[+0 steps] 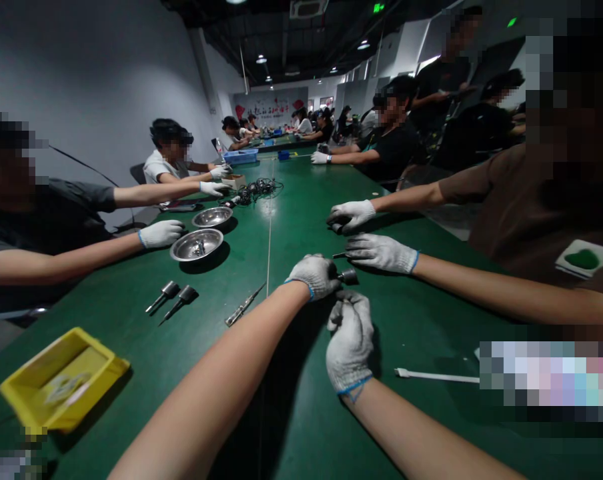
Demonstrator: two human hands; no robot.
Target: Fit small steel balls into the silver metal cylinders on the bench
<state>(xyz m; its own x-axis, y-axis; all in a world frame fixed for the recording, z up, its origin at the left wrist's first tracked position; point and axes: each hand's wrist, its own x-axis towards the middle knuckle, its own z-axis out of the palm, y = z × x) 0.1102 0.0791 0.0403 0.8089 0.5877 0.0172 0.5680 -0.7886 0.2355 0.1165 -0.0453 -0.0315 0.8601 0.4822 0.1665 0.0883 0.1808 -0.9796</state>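
My left hand [314, 275], in a white knit glove, is closed around the thin shaft of a dark metal cylinder part [350, 277]. The part's wide end sticks out to the right of my fingers. Just below and in front of it is my right hand [351, 340], also gloved, with its fingers curled together; what they hold, if anything, is hidden. Two similar cylinder parts with thin shafts [162, 297] [180, 303] lie on the green table [261, 233] to the left. Nearer to my left forearm lies a slim screwdriver-like tool [244, 305] with a clear handle.
A yellow bin [64, 380] with pale pieces stands at the near left. Beyond are two metal bowls [196, 247] [212, 217] and tangled black cables [259, 190]. Co-workers' gloved hands [381, 253] [161, 235] rest close on both sides. A white strap [436, 376] lies right.
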